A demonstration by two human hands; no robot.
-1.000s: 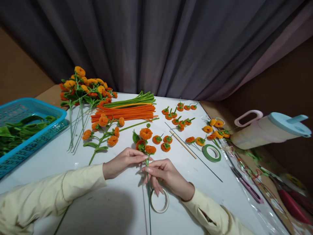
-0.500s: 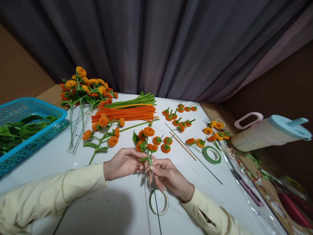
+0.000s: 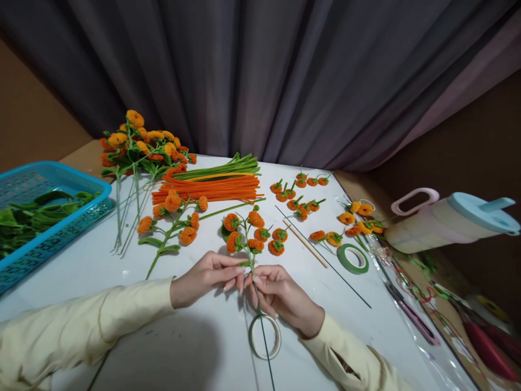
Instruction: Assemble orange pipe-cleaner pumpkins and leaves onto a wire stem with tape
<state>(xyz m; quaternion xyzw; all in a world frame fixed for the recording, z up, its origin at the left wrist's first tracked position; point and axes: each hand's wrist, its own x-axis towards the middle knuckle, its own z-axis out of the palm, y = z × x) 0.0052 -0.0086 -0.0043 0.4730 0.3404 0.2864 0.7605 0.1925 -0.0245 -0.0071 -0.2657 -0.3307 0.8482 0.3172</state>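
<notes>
Between both hands stands an artificial flower stem (image 3: 249, 251) with several fuzzy orange blooms at its top and a thin dark green wire running down toward me. My left hand (image 3: 199, 279) is closed, its thumb and fingers pinching a small green leaf (image 3: 245, 264) beside the stem. Just below that leaf, my right hand (image 3: 285, 296) grips the stem between thumb and fingers. A tape roll (image 3: 278, 342) lies under the right hand, and the wire crosses over it. Loose orange flower heads (image 3: 277, 247) rest just beyond the held stem.
A blue basket (image 3: 91, 198) of green leaves stands left. Behind lie finished flowers (image 3: 134, 118), orange pipe cleaners (image 3: 211, 188) and green ones (image 3: 228, 167). To the right are a wooden stick (image 3: 307, 245), a green tape roll (image 3: 363, 266), scissors (image 3: 419, 321) and a tumbler (image 3: 431, 222).
The held flower stem has turned slightly, its blooms shifting and spreading apart. My left fingers have closed in on the small leaf. The wire's lower end has swung a little right.
</notes>
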